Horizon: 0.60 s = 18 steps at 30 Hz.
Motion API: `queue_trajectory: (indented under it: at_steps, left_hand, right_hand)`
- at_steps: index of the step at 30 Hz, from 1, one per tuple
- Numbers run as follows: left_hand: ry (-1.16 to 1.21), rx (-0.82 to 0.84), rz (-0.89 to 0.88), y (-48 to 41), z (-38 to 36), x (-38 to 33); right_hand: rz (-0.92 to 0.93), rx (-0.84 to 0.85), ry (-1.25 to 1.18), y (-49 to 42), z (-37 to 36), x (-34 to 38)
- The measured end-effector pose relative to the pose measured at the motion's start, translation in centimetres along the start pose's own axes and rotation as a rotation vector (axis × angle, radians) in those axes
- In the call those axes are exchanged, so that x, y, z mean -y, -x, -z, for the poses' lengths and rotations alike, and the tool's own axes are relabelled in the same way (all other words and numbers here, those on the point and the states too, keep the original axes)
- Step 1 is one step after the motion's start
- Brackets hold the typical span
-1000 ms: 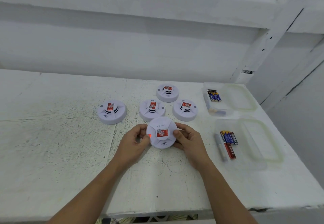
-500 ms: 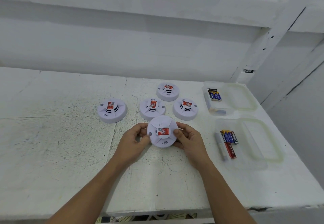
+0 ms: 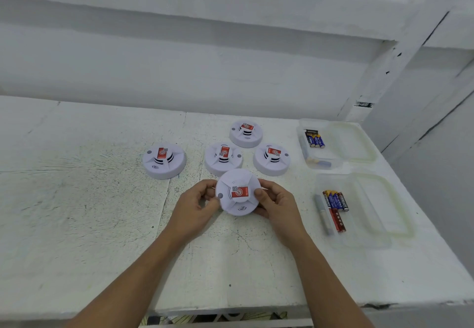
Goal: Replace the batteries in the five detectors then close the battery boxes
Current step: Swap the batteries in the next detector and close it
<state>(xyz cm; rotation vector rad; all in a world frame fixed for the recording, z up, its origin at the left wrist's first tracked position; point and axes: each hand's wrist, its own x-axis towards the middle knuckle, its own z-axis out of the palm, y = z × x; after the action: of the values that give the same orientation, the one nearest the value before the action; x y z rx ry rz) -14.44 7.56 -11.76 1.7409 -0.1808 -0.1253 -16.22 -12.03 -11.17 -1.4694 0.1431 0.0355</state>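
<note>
At frame centre, my left hand [image 3: 197,207] and right hand [image 3: 277,203] are curling round the detector [image 3: 238,192]. I am likely bracing it for flipping.

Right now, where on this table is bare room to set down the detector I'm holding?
Widest bare patch: table left of the leftmost detector, out to the left edge. A smaller strip runs along the near edge. Crowded: three detectors behind the held detector, both battery boxes at right.
</note>
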Motion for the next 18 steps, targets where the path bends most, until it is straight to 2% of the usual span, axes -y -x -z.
queue_trajectory:
  at_steps: [18]
  left_hand:
    - [-0.037, -0.005, -0.015, -0.05, 0.06, 0.19]
  right_hand:
    - [0.006, -0.009, 0.006, 0.17, -0.20, 0.22]
